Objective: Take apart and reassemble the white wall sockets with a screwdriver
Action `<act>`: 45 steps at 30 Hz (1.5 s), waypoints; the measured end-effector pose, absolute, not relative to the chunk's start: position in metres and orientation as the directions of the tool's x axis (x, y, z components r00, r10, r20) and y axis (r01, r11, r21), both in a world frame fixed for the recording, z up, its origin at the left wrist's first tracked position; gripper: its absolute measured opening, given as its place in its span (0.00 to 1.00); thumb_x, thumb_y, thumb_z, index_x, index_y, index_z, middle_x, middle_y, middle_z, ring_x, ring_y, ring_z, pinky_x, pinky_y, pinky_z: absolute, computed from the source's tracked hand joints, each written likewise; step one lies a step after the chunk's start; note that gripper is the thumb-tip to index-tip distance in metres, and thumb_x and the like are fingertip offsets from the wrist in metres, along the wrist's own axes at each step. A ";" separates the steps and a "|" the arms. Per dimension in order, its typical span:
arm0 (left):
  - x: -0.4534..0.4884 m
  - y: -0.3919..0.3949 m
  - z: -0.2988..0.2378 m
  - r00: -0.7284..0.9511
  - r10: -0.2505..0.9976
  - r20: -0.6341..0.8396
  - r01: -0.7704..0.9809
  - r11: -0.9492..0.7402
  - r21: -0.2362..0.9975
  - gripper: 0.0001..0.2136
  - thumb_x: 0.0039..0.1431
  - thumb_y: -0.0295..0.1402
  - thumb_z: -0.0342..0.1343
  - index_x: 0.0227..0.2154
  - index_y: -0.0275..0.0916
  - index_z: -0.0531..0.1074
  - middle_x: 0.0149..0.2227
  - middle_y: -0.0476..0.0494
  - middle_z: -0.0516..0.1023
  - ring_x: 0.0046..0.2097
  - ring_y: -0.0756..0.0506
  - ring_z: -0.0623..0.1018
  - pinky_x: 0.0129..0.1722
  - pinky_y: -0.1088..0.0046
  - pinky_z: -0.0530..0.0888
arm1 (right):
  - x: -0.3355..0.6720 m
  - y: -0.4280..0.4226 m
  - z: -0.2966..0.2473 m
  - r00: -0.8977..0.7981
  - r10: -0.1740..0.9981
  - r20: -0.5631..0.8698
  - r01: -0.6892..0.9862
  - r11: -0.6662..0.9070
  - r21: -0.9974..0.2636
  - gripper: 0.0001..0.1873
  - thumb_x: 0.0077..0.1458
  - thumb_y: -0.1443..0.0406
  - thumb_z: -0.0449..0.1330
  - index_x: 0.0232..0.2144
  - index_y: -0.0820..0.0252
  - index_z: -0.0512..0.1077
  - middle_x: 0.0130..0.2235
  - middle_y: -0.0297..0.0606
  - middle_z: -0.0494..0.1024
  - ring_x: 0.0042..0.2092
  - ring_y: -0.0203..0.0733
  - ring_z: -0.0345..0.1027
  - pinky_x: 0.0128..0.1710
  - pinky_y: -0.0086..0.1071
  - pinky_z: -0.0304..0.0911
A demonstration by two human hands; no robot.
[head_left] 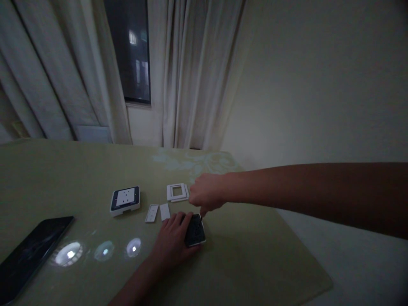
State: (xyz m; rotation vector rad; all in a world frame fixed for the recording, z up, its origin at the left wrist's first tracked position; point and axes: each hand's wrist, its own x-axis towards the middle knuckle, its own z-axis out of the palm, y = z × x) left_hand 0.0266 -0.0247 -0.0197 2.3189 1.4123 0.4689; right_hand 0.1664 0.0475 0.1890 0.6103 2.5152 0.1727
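My left hand is wrapped round the left and near sides of a black wall-socket body with a pale edge, holding it against the table. Above its far right corner, my right hand is closed in a fist, thumb side down. A thin dark shaft, seemingly of a screwdriver, shows below the fist and meets the socket body; its handle is hidden in the fingers. Just beyond my left fingers lie two small white cover pieces, a socket insert and a plain plate. White square frames lie beside my right fist.
An assembled wall socket stands left of the loose parts. A dark tablet-like slab lies at the table's left. The tablecloth reaches a corner at the right, and curtains hang behind. Light reflections spot the near left.
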 end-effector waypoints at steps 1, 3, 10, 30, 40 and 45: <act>0.027 -0.025 -0.020 0.438 0.895 0.085 0.763 -0.420 0.491 0.38 0.55 0.44 0.69 0.68 0.42 0.66 0.62 0.31 0.76 0.62 0.26 0.75 0.62 0.44 0.70 | 0.165 0.050 0.186 -0.711 0.511 -0.484 0.448 0.859 0.250 0.16 0.53 0.55 0.78 0.40 0.57 0.85 0.38 0.41 0.87 0.41 0.48 0.81 0.37 0.33 0.68; 0.027 -0.024 -0.021 0.439 0.894 0.090 0.753 -0.421 0.505 0.38 0.56 0.44 0.70 0.68 0.42 0.66 0.62 0.31 0.76 0.62 0.26 0.75 0.63 0.45 0.70 | 0.164 0.053 0.181 -0.641 0.588 -0.494 0.531 0.804 0.268 0.20 0.53 0.52 0.77 0.40 0.60 0.85 0.36 0.43 0.86 0.38 0.48 0.81 0.36 0.33 0.68; 0.018 -0.020 -0.030 0.479 0.872 0.103 0.687 -0.446 0.574 0.41 0.55 0.42 0.70 0.69 0.38 0.62 0.64 0.29 0.71 0.64 0.26 0.73 0.66 0.45 0.71 | 0.178 0.050 0.196 -0.622 0.613 -0.487 0.623 0.764 0.166 0.18 0.51 0.57 0.78 0.39 0.63 0.82 0.39 0.46 0.86 0.42 0.51 0.80 0.38 0.35 0.66; 0.000 -0.013 -0.023 0.589 0.799 0.119 0.431 -0.435 0.790 0.39 0.46 0.38 0.76 0.62 0.45 0.67 0.59 0.37 0.76 0.59 0.31 0.77 0.61 0.50 0.74 | 0.238 -0.030 0.066 -0.085 0.822 0.563 0.303 0.560 -0.771 0.27 0.69 0.60 0.65 0.67 0.47 0.66 0.42 0.35 0.79 0.39 0.41 0.79 0.40 0.35 0.81; 0.011 -0.015 -0.012 0.611 0.786 0.090 0.455 -0.442 0.773 0.34 0.48 0.42 0.76 0.57 0.47 0.69 0.56 0.41 0.78 0.55 0.34 0.77 0.57 0.55 0.73 | 0.232 -0.018 0.052 -0.142 0.765 0.628 0.393 0.626 -0.674 0.30 0.67 0.65 0.66 0.67 0.45 0.66 0.43 0.35 0.79 0.39 0.41 0.78 0.44 0.37 0.80; 0.011 -0.016 -0.012 0.616 0.782 0.097 0.441 -0.444 0.780 0.37 0.48 0.39 0.78 0.59 0.49 0.68 0.56 0.43 0.78 0.56 0.34 0.76 0.57 0.57 0.72 | 0.233 -0.019 0.052 -0.164 0.756 0.634 0.437 0.632 -0.640 0.29 0.66 0.65 0.66 0.67 0.44 0.67 0.43 0.36 0.80 0.39 0.43 0.78 0.43 0.39 0.81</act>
